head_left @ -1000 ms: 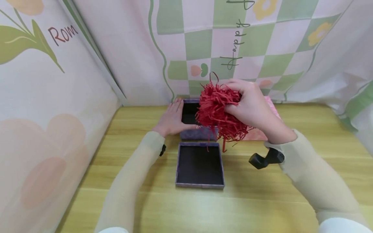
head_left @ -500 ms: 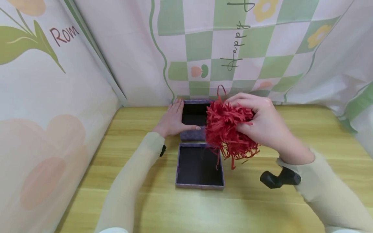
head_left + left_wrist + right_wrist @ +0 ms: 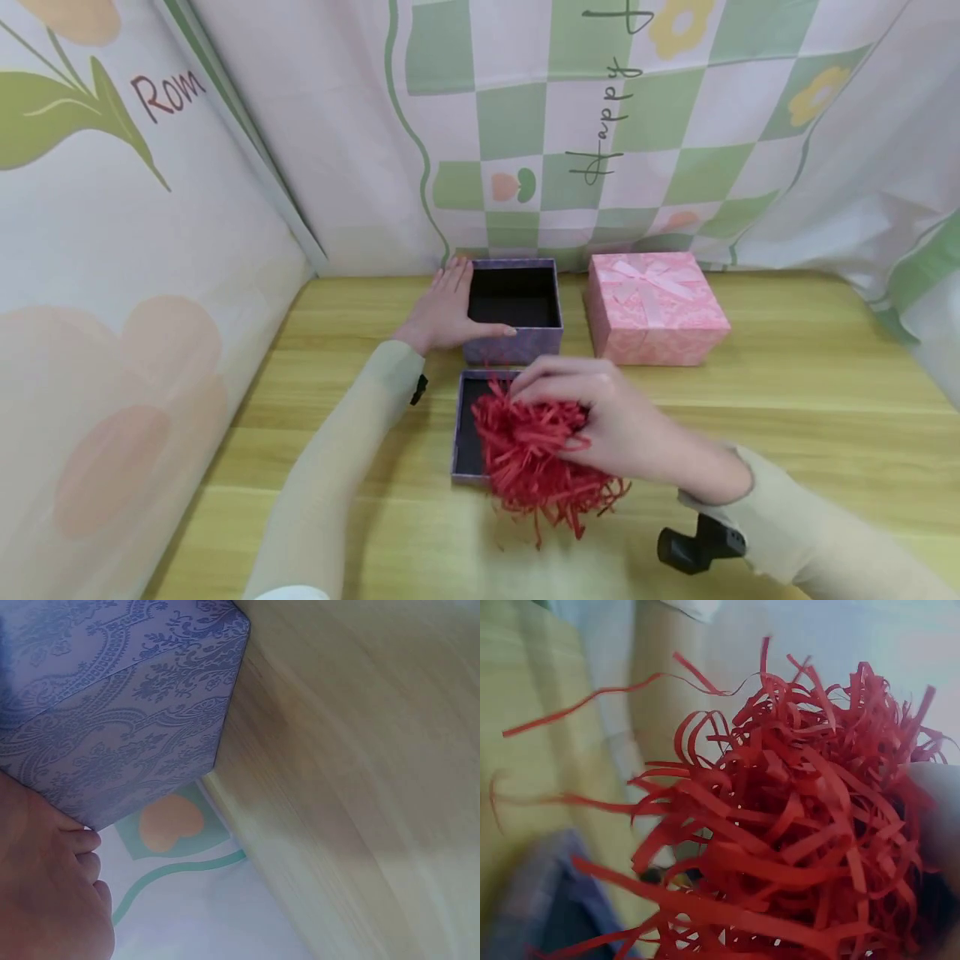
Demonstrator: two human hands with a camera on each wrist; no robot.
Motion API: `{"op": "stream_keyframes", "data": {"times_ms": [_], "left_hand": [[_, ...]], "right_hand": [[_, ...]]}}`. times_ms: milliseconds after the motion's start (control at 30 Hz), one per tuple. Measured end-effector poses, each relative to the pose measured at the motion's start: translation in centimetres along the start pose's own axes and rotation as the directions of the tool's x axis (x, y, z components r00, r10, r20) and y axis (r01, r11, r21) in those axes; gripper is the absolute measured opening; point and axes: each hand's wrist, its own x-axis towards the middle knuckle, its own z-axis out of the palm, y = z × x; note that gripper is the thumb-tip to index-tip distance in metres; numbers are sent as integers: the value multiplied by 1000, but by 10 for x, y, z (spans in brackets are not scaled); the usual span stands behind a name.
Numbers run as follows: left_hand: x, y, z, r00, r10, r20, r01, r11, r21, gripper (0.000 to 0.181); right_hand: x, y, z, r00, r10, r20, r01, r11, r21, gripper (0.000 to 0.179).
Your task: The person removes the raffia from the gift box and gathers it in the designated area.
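Note:
My left hand (image 3: pixel 444 310) lies against the left side of a purple open box (image 3: pixel 525 345), fingers straight along the wall and thumb across its front. The left wrist view shows the box's patterned outside (image 3: pixel 142 712) beside that hand. A big bunch of red shredded paper (image 3: pixel 536 458) is held by my right hand (image 3: pixel 615 421), with loose strands dangling. It hangs over the shallow box lid (image 3: pixel 470 437), hiding much of its dark inside. Up close in the right wrist view, the paper strips (image 3: pixel 780 817) fill most of the picture.
To the right of the purple box stands a pink gift box (image 3: pixel 660 308) with a ribbon bow on top. Behind both, a printed curtain (image 3: pixel 517 117) meets the wooden table (image 3: pixel 810 375); another printed sheet (image 3: pixel 150 250) rises on the left.
My right hand has carried the red shredded paper from over the purple box toward me, to above the lid. The pink box has come into full view. My left hand stays put.

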Motion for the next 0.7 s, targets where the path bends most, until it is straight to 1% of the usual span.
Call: {"op": "stream_keyframes", "data": {"times_ms": [133, 200, 267, 367, 467, 567, 600, 700], "left_hand": [[-1, 0, 1, 1000, 3, -6, -3, 1000, -13, 135], [-1, 0, 1, 1000, 10, -15, -11, 1000, -17, 135], [-2, 0, 0, 1000, 13, -17, -14, 1000, -17, 135], [-3, 1, -1, 1000, 16, -16, -16, 1000, -16, 135], [-4, 1, -1, 1000, 19, -17, -19, 1000, -16, 135], [-4, 1, -2, 1000, 19, -20, -20, 1000, -16, 136], [-4, 1, -1, 1000, 19, -20, -19, 1000, -17, 136], [-5, 1, -2, 1000, 18, -20, -19, 1000, -20, 135]], "right_hand": [[-11, 2, 24, 994, -2, 112, -6, 997, 73, 36], [-17, 4, 35, 985, -6, 171, -11, 995, 103, 33], [-23, 6, 47, 976, -26, 214, -2, 992, 128, 33], [-33, 10, 61, 962, -14, 273, -24, 990, 136, 42], [-42, 14, 73, 949, -1, 316, -33, 994, 103, 51], [-49, 18, 84, 930, 53, 365, -81, 995, 63, 52], [-51, 20, 86, 922, 74, 381, -94, 995, 36, 51], [-55, 23, 92, 889, 147, 434, -155, 988, -17, 52]]}}
